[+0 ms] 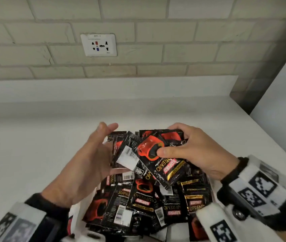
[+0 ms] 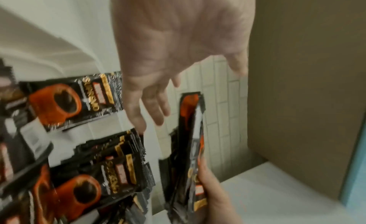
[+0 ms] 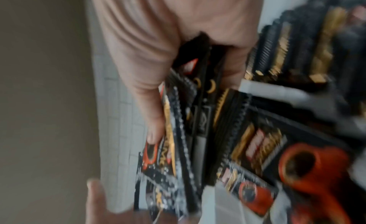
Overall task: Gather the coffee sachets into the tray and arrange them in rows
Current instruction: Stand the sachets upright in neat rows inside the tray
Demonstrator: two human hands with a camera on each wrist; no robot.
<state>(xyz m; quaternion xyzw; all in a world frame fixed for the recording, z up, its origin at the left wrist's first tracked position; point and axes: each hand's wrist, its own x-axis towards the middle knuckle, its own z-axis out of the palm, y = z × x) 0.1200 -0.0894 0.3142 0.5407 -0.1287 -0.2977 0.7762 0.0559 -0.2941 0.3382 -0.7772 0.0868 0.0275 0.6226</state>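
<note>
Black and red Kopiko coffee sachets (image 1: 149, 205) lie heaped in a jumble over a white tray (image 1: 76, 215) at the near edge of the counter. My right hand (image 1: 191, 151) grips a fanned bunch of sachets (image 1: 156, 154) above the far end of the heap, thumb on top. That bunch appears edge-on in the left wrist view (image 2: 190, 149) and between thumb and fingers in the right wrist view (image 3: 198, 118). My left hand (image 1: 95, 152) is open and holds nothing, its palm turned toward the bunch and close to its left side. Its fingers (image 2: 154, 105) are straight.
The white counter (image 1: 34, 137) stretches left and behind the tray to a pale brick wall with a socket plate (image 1: 98, 44). A white upright panel (image 1: 281, 95) closes off the right side. Most of the tray is hidden under sachets.
</note>
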